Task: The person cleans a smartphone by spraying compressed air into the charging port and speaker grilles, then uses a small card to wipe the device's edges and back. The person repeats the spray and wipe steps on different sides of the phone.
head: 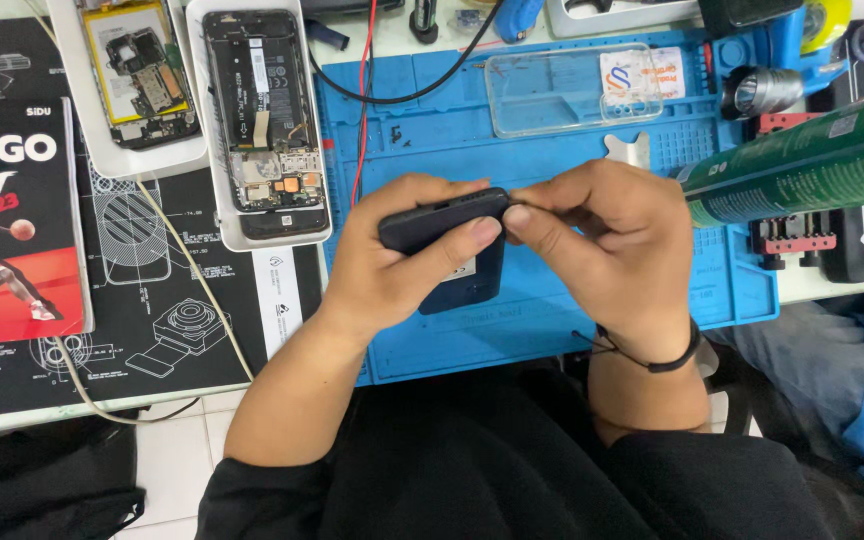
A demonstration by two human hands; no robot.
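Nearest the camera, the person's dark-clothed lap fills the lower frame, with both bare forearms reaching up over the table edge. A thin black band (674, 360) circles the right wrist.

The left hand (392, 255) is wrapped around a dark phone (444, 222), fingers over its back and thumb pressed along the near edge, holding it tilted above the blue work mat (552, 310). The right hand (602, 245) meets the phone at its right end, thumb and forefinger pinched closed against the corner; whether a small part sits between those fingertips cannot be told.

Beyond the hands, on the mat, lies a clear phone case (572, 92) with a small metal pry tool (630, 150) just in front of it. To the left, well apart from the hands, a white tray (214, 120) holds an opened phone (267, 120) with its circuit board exposed; a second white tray (72, 90) beside it holds another opened phone (142, 75). At the right edge a green cylinder (802, 160) slants across the view.
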